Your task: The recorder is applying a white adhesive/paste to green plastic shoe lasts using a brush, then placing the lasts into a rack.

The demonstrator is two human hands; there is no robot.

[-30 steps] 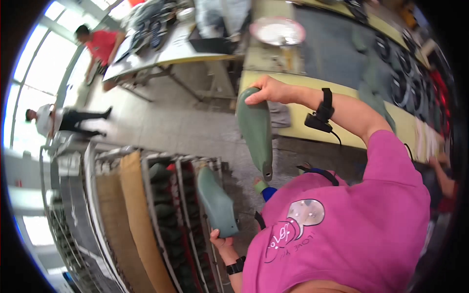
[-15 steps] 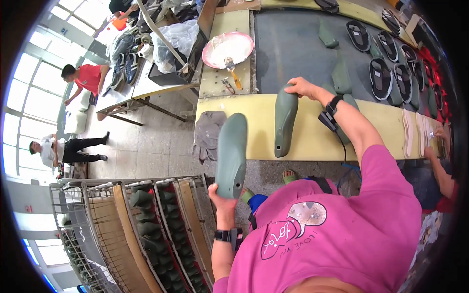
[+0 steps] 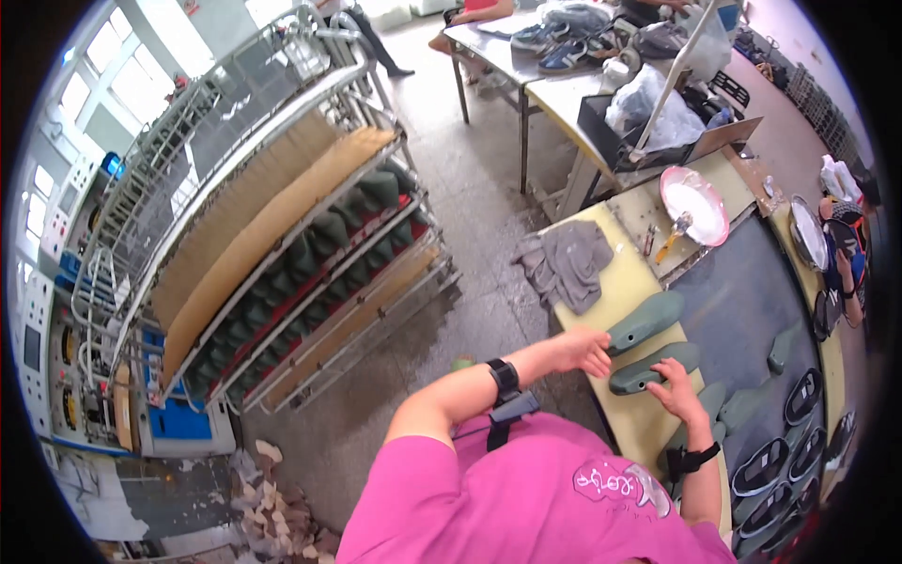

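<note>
Two green shoe lasts lie side by side on the yellow table edge [image 3: 592, 282]. My left hand [image 3: 584, 352] is at the holed end of the farther last [image 3: 648, 321], its fingers stretched out and not wrapped round it. Over the nearer last [image 3: 672, 357] is my right hand [image 3: 678, 390], fingers apart, the fingertips at its side near the hole. Whether those fingertips press on it I cannot tell. Beyond my right hand, more green lasts [image 3: 742, 404] and black shoe uppers [image 3: 763, 465] rest on the dark grey surface [image 3: 728, 291].
A crumpled grey cloth [image 3: 568, 263] lies at the table's far end. Near it are a pink-rimmed basin [image 3: 700, 202] of white paste and a brush [image 3: 675, 235]. To my left stands a metal rack [image 3: 282, 273] loaded with green lasts. Cluttered tables [image 3: 554, 89] stand behind.
My view has swung left toward the rack. The last held up in my left hand now lies on the table beside the other one, and my left hand has loosened from it.
</note>
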